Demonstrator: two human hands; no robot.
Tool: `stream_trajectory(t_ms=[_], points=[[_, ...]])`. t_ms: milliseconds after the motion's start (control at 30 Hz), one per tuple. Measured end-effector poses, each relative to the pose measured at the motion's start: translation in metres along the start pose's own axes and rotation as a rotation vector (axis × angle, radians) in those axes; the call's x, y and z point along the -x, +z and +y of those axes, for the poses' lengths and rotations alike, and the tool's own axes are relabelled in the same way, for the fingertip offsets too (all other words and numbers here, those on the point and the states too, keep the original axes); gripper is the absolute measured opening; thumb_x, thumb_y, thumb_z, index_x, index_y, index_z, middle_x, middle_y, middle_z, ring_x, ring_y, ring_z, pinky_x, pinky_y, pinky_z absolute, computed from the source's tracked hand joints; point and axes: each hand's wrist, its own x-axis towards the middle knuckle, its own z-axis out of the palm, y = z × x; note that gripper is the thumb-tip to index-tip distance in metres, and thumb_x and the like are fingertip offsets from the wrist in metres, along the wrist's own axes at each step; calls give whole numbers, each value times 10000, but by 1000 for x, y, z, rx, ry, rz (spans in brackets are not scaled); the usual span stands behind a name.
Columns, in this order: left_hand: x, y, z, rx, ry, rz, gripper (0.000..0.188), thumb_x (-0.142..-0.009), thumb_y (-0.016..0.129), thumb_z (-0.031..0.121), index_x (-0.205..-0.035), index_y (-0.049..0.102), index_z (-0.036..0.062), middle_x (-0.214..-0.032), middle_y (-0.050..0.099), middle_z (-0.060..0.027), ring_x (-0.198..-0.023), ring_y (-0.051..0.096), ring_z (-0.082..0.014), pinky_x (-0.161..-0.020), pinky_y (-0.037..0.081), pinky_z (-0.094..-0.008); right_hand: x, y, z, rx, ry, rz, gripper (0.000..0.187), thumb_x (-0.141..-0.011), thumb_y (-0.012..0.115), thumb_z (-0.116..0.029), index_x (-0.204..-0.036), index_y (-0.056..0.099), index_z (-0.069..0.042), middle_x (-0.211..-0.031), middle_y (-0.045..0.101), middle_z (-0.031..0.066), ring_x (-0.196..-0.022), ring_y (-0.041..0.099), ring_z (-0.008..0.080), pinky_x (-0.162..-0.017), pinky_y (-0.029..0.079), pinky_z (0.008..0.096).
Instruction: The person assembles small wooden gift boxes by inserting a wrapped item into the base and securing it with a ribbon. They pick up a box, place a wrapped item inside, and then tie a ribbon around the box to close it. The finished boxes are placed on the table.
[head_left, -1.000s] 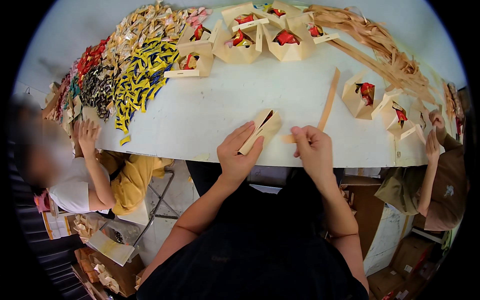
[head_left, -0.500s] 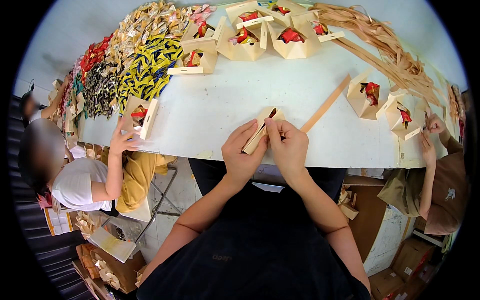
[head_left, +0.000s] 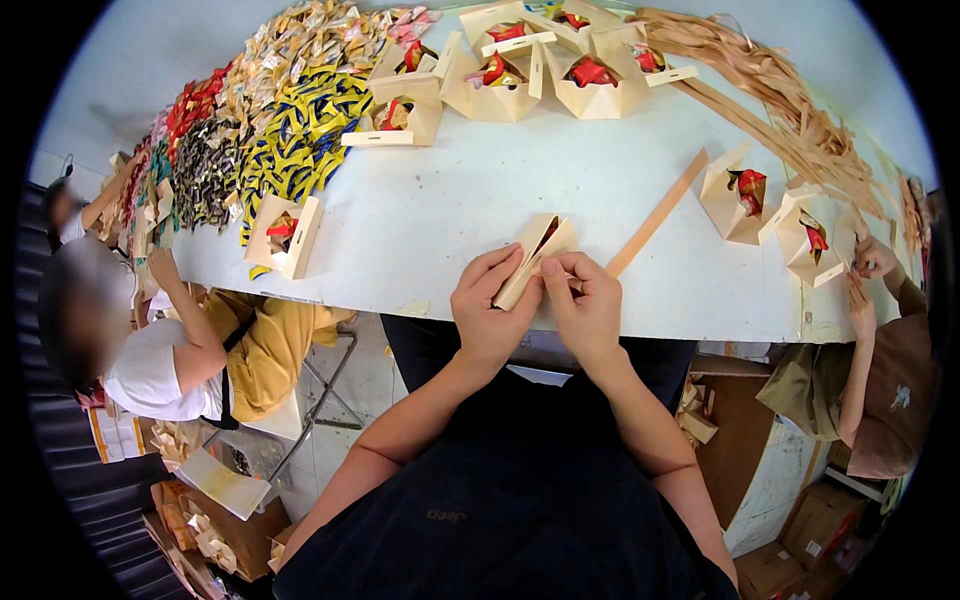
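Above the near edge of the table I hold a small cream cardboard box (head_left: 564, 236), its two top flaps brought close together. Something dark red shows through the narrow gap between them. My left hand (head_left: 488, 308) is closed round the box's left side, fingers along the flap. At the right near side my right hand (head_left: 586, 308) grips it, thumb and fingertips at the flap edges; some of those fingers are hidden. To the right of the box lies a flat tan strip (head_left: 657, 212).
Open boxes (head_left: 497, 100) with red packets stand at the back, another box (head_left: 283, 252) at left and two at right. Wrapped sweets (head_left: 300, 130) lie heaped far left, tan strips (head_left: 790, 110) far right. Co-workers sit on both sides; a hand (head_left: 874, 258) works at right.
My right thumb and fingers have slid from the top of the box down its near right edge. The left co-worker's hand has left the left box and moved toward the heap.
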Motion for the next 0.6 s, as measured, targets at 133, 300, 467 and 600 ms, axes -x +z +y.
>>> stream_trajectory(t_ms=[133, 300, 467, 600], points=[[0, 1, 0, -5, 7, 2, 393, -831, 887, 20, -1207, 793, -42, -1223, 765, -178, -1071, 763, -292, -916, 618, -357, -3, -12, -1, -90, 53, -90, 240, -1056, 757, -223, -1029, 791, 14, -814, 723, 4, -696, 578, 39, -598, 455, 237], [0, 1, -1, -16, 28, 0, 394, -835, 882, 16, -1214, 790, -43, -1216, 764, -181, -1068, 764, -293, -918, 615, -356, -11, -9, -3, -147, 151, -133, 206, -1039, 767, -187, -1021, 798, 16, -792, 702, -19, -687, 541, 24, -603, 437, 224], [-8, -12, 2, 136, -50, -114, 401, -851, 881, 26, -1237, 786, -34, -1234, 749, -173, -1110, 746, -264, -944, 602, -350, -14, -8, -17, -108, 147, -171, 205, -1042, 763, -188, -1010, 791, 12, -770, 686, -28, -683, 537, 26, -598, 427, 221], [-12, -17, -1, 181, -122, -172, 398, -867, 873, 22, -1251, 784, -30, -1246, 735, -169, -1141, 730, -252, -970, 590, -345, -16, -14, -14, -114, 169, -213, 184, -1051, 747, -172, -1004, 770, 5, -779, 677, -25, -679, 530, 25, -594, 421, 217]])
